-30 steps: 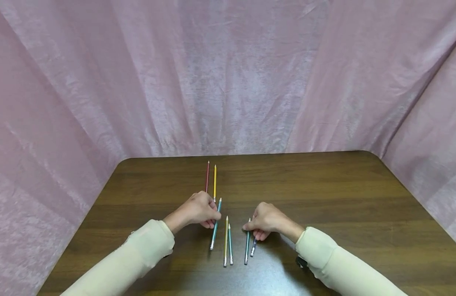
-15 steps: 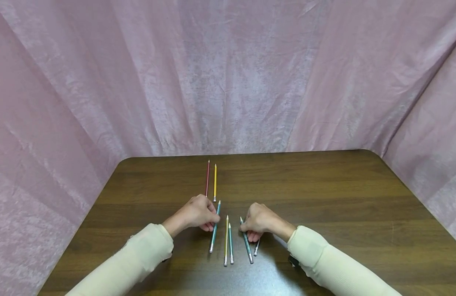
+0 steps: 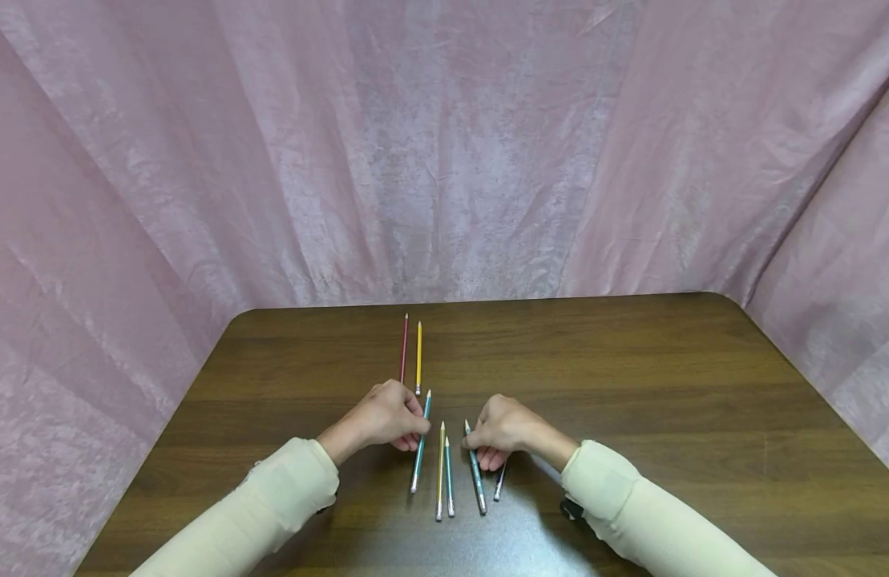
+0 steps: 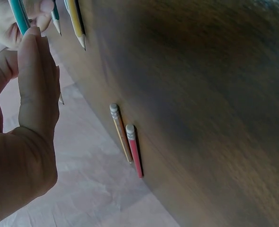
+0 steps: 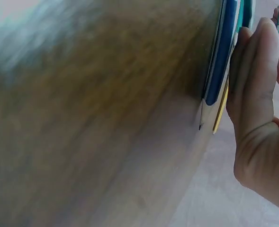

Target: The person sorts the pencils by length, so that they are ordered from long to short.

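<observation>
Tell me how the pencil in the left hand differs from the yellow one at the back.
The teal pencil is pinched by the left hand; the yellow pencil lies on the table. The teal pencil slants, tip toward the right; the yellow pencil points almost straight away. Both have sharpened tips and eraser ends.

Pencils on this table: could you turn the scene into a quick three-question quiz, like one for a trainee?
1. Multiple choice. What colour is the pencil in the left hand: A red, B teal, C yellow?
2. True or false: the right hand is holding something too.
3. Fill the gap: beyond the left hand lie a red pencil and a ____ one.

Key: 1 B, teal. 2 True, it holds a teal pencil. 3 Yellow.
</observation>
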Available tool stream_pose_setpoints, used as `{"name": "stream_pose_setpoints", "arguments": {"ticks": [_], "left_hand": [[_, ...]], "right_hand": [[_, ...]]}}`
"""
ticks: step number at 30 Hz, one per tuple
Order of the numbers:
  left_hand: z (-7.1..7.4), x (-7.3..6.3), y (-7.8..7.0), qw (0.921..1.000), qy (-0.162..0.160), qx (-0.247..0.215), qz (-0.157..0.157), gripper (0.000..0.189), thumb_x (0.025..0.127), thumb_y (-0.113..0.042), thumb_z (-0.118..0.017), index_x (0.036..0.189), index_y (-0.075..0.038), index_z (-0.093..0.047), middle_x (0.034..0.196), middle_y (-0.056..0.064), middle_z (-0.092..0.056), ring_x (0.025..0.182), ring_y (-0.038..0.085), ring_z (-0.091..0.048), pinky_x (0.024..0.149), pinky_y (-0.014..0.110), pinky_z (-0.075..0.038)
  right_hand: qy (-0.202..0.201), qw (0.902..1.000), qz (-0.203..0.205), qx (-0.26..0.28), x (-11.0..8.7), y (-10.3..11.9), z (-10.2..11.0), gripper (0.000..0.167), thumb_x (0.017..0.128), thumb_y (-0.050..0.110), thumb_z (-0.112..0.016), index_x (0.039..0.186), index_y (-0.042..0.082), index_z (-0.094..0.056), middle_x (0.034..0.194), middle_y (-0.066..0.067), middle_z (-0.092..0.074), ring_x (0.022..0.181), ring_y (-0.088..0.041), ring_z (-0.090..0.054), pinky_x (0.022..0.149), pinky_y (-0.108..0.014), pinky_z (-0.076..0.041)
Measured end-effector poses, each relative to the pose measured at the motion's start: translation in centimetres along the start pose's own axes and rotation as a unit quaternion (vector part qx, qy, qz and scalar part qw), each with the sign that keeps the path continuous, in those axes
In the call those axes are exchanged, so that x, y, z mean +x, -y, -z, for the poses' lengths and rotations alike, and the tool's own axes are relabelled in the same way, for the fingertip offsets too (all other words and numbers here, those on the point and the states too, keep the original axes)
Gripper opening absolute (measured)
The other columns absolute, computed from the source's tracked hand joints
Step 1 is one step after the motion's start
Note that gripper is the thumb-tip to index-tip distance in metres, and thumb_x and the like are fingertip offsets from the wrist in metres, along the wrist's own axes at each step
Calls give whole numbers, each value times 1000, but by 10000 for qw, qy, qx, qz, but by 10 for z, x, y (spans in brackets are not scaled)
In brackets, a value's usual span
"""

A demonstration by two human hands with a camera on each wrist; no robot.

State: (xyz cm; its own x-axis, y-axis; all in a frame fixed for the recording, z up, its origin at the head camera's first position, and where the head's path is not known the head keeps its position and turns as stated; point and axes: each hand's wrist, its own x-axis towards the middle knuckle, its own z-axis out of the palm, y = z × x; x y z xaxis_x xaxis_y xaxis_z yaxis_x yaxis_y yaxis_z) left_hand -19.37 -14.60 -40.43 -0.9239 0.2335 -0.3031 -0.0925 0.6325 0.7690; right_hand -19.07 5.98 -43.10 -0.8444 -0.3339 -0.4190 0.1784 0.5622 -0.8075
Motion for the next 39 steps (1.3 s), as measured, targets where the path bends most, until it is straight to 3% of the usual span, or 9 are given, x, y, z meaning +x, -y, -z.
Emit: {"name": "stream_pose_setpoints", "arguments": {"ticks": [15,28,33,39], "left_hand": [[7,-4,7,10000,-32,-49,55,9,81,3,-72,77,1,-63,60,11,-66,49,13,-64,50,27,-60],[12,-8,12,9998,-176,-55,121,9,80,3,-71,74,-1,-65,57,8,-65,49,13,-65,50,26,-60],[10,-7,13,9997,-181,-96,105,10,80,4,-70,74,0,-64,57,9,-65,50,13,-65,50,27,-60],[12,-8,15,9996,-214,-110,134,9,80,4,-70,74,0,-65,57,9,-65,49,13,-65,50,27,-60]], "right_hand": [[111,9991,-12,-414,4,4,-7,20,86,6,-75,69,0,-69,53,-8,-64,42,-8,-59,47,-24,-58],[487,9984,247,-176,5,23,-24,17,87,4,-75,73,-3,-69,57,-11,-66,44,-9,-61,49,-25,-59],[443,9977,301,-419,8,26,-30,20,86,4,-76,69,-4,-68,55,-11,-65,42,-10,-60,47,-25,-59],[292,9924,472,-1095,14,32,-42,27,85,7,-78,62,-1,-67,49,-8,-63,38,-11,-59,42,-25,-57]]}}
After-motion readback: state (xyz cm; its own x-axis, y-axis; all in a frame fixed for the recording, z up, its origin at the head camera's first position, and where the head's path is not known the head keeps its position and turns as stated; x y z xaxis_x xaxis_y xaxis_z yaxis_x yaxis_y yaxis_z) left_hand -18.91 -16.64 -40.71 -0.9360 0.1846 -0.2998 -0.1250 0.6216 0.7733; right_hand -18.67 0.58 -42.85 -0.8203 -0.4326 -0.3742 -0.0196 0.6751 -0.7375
